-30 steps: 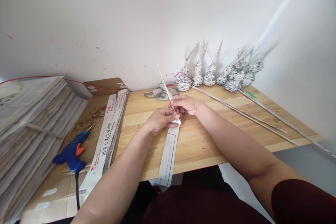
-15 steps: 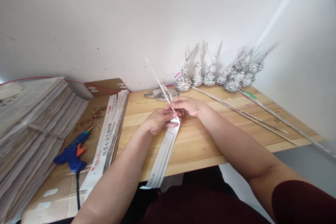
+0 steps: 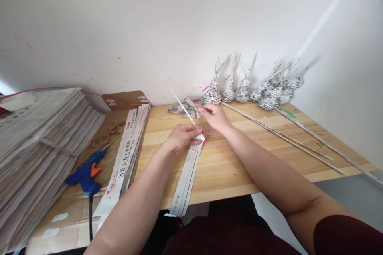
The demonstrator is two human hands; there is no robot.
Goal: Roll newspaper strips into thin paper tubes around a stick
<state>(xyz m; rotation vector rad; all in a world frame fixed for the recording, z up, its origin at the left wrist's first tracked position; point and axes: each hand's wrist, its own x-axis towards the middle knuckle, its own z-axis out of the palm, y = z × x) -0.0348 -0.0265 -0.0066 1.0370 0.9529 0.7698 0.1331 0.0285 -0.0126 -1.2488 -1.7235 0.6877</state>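
My left hand (image 3: 182, 137) is closed, pinching the top corner of a long white newspaper strip (image 3: 187, 175) where a thin rolled paper stick (image 3: 176, 97) rises from it up and to the left. The strip lies on the wooden table (image 3: 239, 159) and hangs over its front edge. My right hand (image 3: 214, 116) is a little beyond and to the right of the left, fingers loosely curled at the stick's base beside the rolled part. I cannot make out whether it grips the stick.
A blue glue gun (image 3: 85, 173) lies on cardboard at the left, beside a pile of cut strips (image 3: 130, 143) and a tall newspaper stack (image 3: 38, 143). Several woven paper gourds (image 3: 248, 89) line the back wall. Long paper sticks (image 3: 284, 135) lie across the right side.
The rolled stick has tilted further to the left. My right hand has drawn away from the left hand, toward the back of the table. The strip has shifted slightly.
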